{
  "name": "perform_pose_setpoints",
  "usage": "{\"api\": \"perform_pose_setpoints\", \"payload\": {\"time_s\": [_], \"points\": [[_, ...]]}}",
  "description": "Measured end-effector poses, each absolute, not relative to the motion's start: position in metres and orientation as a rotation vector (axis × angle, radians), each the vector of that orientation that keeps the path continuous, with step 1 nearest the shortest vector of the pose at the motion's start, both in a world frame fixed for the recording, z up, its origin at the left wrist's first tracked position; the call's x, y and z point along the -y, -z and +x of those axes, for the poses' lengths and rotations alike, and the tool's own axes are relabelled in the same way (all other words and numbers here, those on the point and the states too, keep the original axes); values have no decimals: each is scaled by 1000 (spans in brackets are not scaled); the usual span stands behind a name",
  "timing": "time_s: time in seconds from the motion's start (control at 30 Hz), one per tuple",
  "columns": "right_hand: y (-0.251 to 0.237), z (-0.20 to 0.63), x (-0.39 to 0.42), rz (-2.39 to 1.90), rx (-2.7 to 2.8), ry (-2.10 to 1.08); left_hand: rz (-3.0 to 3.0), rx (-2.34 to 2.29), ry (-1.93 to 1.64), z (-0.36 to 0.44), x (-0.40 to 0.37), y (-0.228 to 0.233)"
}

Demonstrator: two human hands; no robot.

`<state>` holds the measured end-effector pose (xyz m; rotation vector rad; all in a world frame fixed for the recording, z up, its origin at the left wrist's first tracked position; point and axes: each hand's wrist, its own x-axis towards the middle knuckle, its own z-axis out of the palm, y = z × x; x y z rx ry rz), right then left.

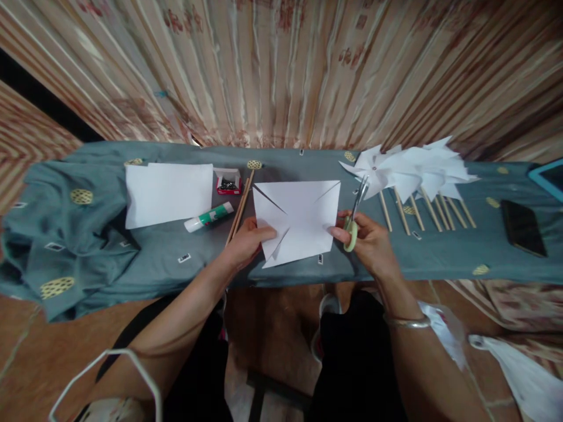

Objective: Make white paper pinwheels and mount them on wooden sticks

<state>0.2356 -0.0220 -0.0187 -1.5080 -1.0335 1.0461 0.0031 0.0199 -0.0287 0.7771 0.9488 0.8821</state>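
At the middle of the counter [162, 252], between the two hands, is a roughly square white sheet [303, 228], held by its left and right edges. The left hand [246, 241] pinches the left edge near the lower corner, thumb flat on top and fingers mostly out of sight underneath. The right hand [367, 234] is folded about the green handles of the scissors [356, 206] and, with its thumb at the sheet's right edge, seems to steady the paper too. The blades point up and away, off to the side of the sheet; whether they are fully together I cannot tell.

The step in hand looks to be slitting the sheet from its corners toward the centre. Two cuts show plainly on the left side, one from the upper corner and one from the lower, both stopping short of the middle. A fainter line runs in from the upper right corner, perhaps a cut lying flat; at the lower right I can make out no slit.

If that corner is uncut, the next move would call for bringing it round to the blades, a firm left-hand grip close by, and a cut ending short of the centre so the flaps stay joined. Loose wooden sticks [241, 202] lie just beside the left hand, with a glue stick [209, 217] near them, while white paper pinwheels [413, 167] overlap on the right, close to the scissor tips
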Motion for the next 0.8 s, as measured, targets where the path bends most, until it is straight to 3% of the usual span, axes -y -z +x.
{"api": "perform_pose_setpoints", "payload": {"time_s": [0.23,0.6,0.8], "points": [[20,234,24,-1445,1091,-1264,756,-961,-822,5,-18,26],[25,213,13,-1429,844,-985,663,-734,-938,8,-19,24],[26,195,13,-1377,821,-1111,785,-923,-955,25,-9,31]]}}
